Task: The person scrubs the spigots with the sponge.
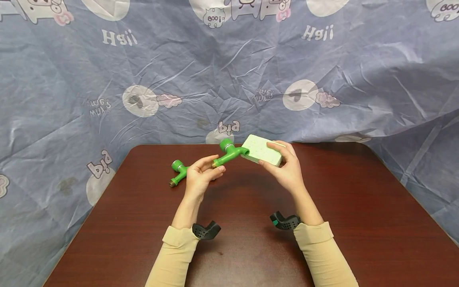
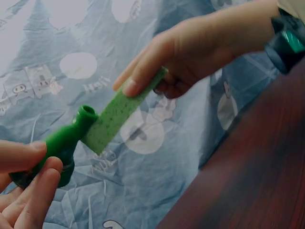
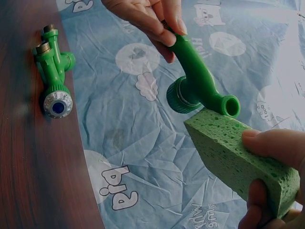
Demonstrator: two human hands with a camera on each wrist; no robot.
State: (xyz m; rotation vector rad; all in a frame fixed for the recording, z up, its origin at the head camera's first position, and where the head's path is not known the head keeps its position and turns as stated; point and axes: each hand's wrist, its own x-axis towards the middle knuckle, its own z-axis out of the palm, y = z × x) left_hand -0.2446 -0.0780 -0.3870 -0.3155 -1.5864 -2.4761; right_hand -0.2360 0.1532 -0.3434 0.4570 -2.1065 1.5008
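Note:
My left hand [image 1: 201, 176] pinches a green garden tap [image 1: 231, 153] by its brass threaded end, raised above the table. The tap's ribbed knob [image 3: 183, 94] and open spout [image 3: 230, 106] show in the right wrist view. My right hand [image 1: 288, 169] grips a light green porous sponge [image 1: 258, 148] between thumb and fingers. One end of the sponge lies against or just beside the spout; contact is hard to tell. On the table, left of my left hand, lie green taps [image 3: 53, 67], two threaded ends showing; in the head view the hand partly hides them.
The dark red-brown wooden table [image 1: 240, 239] carries these things. Behind it hangs a wrinkled blue-grey printed cloth [image 1: 229, 79], which reaches down past the table's back and side edges. Each wrist wears a black camera mount [image 1: 206, 230].

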